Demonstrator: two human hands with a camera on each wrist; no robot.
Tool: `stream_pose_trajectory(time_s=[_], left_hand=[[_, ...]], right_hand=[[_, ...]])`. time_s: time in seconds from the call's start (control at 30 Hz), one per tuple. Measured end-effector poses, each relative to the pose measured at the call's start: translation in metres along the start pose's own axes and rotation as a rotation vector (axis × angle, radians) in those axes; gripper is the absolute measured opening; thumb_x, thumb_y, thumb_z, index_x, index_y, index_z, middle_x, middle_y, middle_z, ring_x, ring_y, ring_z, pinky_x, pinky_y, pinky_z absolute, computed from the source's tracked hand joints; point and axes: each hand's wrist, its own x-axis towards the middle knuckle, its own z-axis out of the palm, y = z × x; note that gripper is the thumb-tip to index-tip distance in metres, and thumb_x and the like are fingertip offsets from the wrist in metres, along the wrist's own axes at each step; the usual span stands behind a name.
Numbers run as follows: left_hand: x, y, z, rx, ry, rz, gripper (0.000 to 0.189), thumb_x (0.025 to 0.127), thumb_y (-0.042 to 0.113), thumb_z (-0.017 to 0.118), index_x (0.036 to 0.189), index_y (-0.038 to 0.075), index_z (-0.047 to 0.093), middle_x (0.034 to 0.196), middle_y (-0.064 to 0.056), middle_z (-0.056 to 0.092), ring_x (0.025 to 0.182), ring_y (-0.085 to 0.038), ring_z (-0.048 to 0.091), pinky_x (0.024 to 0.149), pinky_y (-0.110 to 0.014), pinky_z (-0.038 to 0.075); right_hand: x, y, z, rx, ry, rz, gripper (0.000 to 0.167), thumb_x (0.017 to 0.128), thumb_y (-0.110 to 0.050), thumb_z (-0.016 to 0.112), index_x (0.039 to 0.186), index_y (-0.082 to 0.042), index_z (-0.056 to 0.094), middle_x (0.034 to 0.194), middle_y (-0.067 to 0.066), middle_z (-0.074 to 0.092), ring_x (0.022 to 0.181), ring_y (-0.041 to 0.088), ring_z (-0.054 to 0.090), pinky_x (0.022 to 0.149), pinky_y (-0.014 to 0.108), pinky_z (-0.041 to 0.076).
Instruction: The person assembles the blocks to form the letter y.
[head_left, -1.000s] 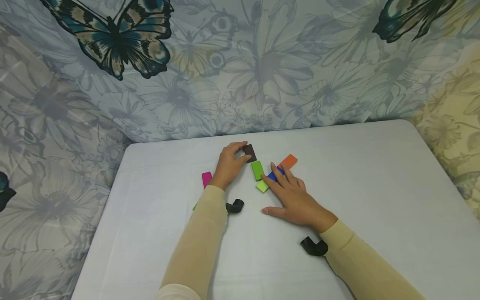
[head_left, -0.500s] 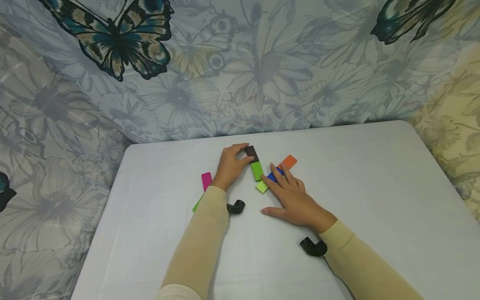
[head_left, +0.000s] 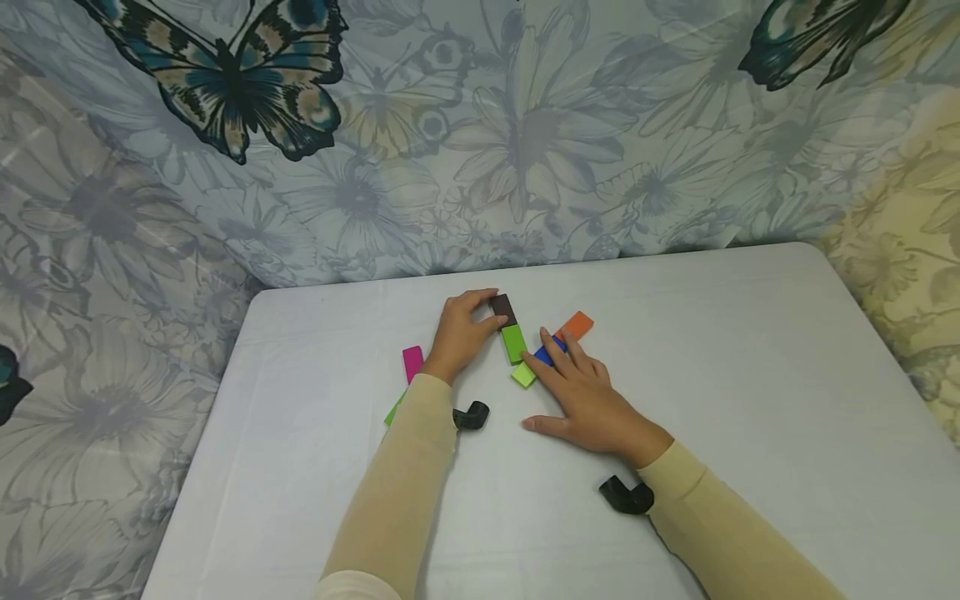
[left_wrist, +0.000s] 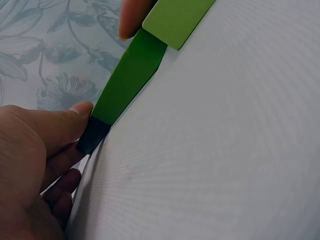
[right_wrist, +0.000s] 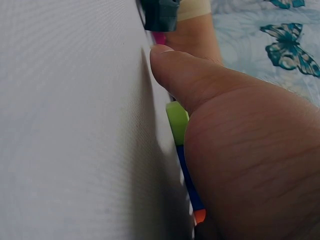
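In the head view my left hand (head_left: 459, 335) pinches a dark brown block (head_left: 504, 309) between thumb and fingers. That block lies end to end with a green block (head_left: 513, 344), whose near end meets a light green block (head_left: 523, 374). A blue block (head_left: 543, 357) and an orange block (head_left: 578, 322) carry on from the light green one in a slanting line. My right hand (head_left: 596, 408) lies with fingers spread over this line, partly covering the blue block. The left wrist view shows the thumb at the dark block's (left_wrist: 93, 136) end of the green block (left_wrist: 129, 75).
A magenta block (head_left: 412, 364) and another green block (head_left: 393, 410) lie left of my left forearm, partly hidden by it. Black wrist-camera mounts (head_left: 627, 495) stick out from both sleeves. A patterned cloth (head_left: 525, 150) hangs behind the white table's (head_left: 720, 333) far edge.
My left hand has shifted the dark brown block slightly rightward, closing the small gap to the green block's end. My right hand has stayed in place.
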Motion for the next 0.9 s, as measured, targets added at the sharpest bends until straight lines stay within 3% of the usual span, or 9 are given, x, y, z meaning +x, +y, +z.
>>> stream_pose_trajectory(time_s=[0.53, 0.7, 0.9], left_hand=[[-0.001, -0.002, -0.002, -0.052, 0.002, -0.015, 0.052, 0.105, 0.034, 0.077, 0.152, 0.017, 0.066, 0.154, 0.0, 0.062, 0.146, -0.022, 0.046, 0.122, -0.038, 0.032], [-0.006, 0.0, -0.007, -0.133, 0.022, -0.036, 0.052, 0.108, 0.044, 0.07, 0.152, 0.016, 0.066, 0.15, 0.003, 0.063, 0.144, -0.018, 0.049, 0.121, -0.039, 0.034], [-0.014, 0.002, -0.015, -0.266, 0.106, 0.002, 0.05, 0.11, 0.044, 0.067, 0.146, 0.01, 0.069, 0.14, 0.005, 0.069, 0.125, -0.016, 0.061, 0.108, -0.04, 0.048]], right_hand=[[0.0, -0.003, -0.001, -0.003, -0.011, 0.011, 0.099, 0.097, -0.065, 0.074, 0.173, -0.017, 0.033, 0.182, 0.01, -0.001, 0.164, 0.039, -0.011, 0.118, 0.072, 0.018], [0.001, -0.003, -0.002, -0.001, -0.015, 0.013, 0.099, 0.097, -0.065, 0.074, 0.174, -0.018, 0.032, 0.182, 0.009, 0.0, 0.164, 0.038, -0.012, 0.119, 0.071, 0.017], [0.0, -0.003, -0.001, -0.002, -0.012, 0.029, 0.1, 0.096, -0.068, 0.074, 0.174, -0.021, 0.032, 0.182, 0.009, -0.001, 0.164, 0.039, -0.012, 0.118, 0.072, 0.02]])
